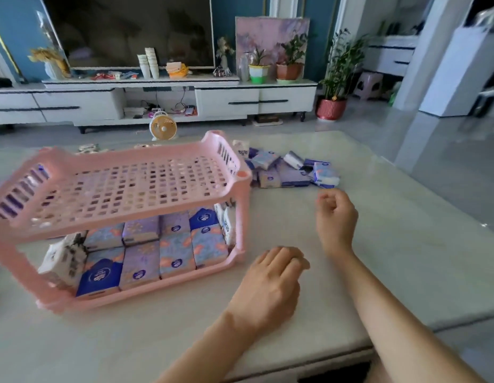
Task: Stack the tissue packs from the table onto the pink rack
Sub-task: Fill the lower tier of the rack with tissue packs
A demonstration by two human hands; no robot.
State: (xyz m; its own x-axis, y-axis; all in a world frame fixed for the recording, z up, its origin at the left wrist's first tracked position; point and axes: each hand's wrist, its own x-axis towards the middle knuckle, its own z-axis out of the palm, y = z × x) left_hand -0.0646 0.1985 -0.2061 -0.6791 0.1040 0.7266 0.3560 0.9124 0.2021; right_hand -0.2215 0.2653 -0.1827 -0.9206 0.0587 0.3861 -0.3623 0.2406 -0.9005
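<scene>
Our pink rack (124,186) sits on the left half of the tabletop (392,258). It's a two-tier thing, and its lower tier is packed with tissue packs (146,255) lying flat in rows. They're mostly blue and purple wrappers, with a few white ones standing on edge at either end. A loose pile of packs (290,168) lies just past the rack's far right corner. Our left hand (270,283) is palm-down near the rack's near right corner, fingers loosely bent and holding nothing. Our right hand (335,214) is further out with its fingers curled in, close to the pile but not touching it. There's a little orange fan (162,128) on the floor beyond.
</scene>
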